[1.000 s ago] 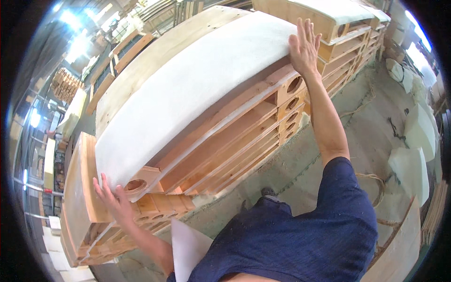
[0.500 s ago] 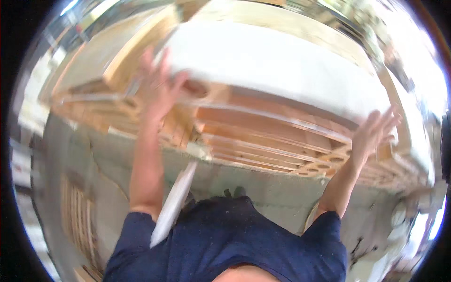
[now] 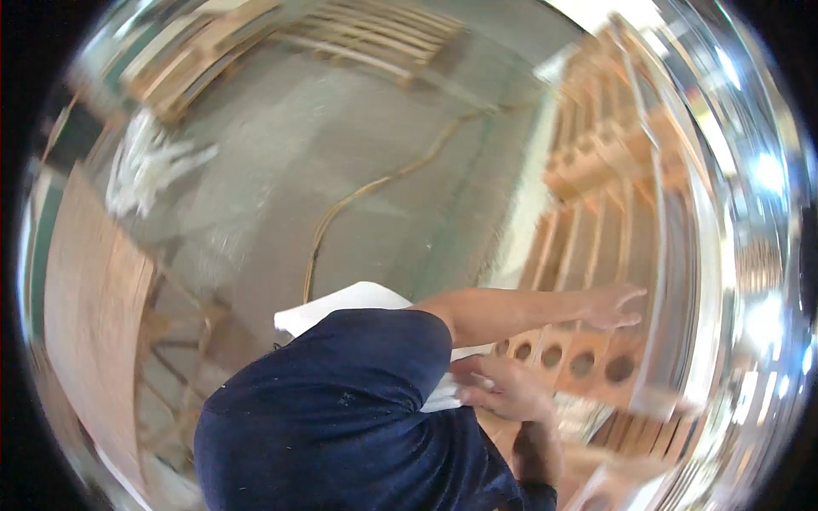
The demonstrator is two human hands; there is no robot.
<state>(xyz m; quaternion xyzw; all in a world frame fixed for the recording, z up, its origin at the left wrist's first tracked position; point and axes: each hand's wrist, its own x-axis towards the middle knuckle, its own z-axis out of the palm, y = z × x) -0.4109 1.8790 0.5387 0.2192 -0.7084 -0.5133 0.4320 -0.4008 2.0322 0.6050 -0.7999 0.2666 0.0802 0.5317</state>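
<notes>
The wooden frame [image 3: 596,255] stands on my right, a slatted structure of pale orange wood with a row of round holes along its lower bar [image 3: 579,364], and it runs up the right side of the view until it blurs out near the rim. My left hand [image 3: 615,307] reaches across my body to it, arm stretched out level, the fingers spread wide and flat, laid on or just above the slats over the holes; the blur is too strong for me to say whether the palm truly touches. My right hand [image 3: 503,390] is lower and closer to me, just left of the holed bar, fingers loosely extended and resting on a white sheet [image 3: 358,300] that sticks out from behind my shoulder. It looks more like pressing than gripping, though I cannot tell for sure. My dark blue shirt [image 3: 341,409] fills the bottom middle of the view. Beyond the sheet the grey concrete floor [image 3: 383,128] opens out, with a tan hose or cable [image 3: 358,200] snaking over it from near me up toward the frame. At the far left lies a flat wood panel [image 3: 89,324], above it a heap of white scraps [image 3: 145,170], and at the top edge more slatted wood [image 3: 366,34].
</notes>
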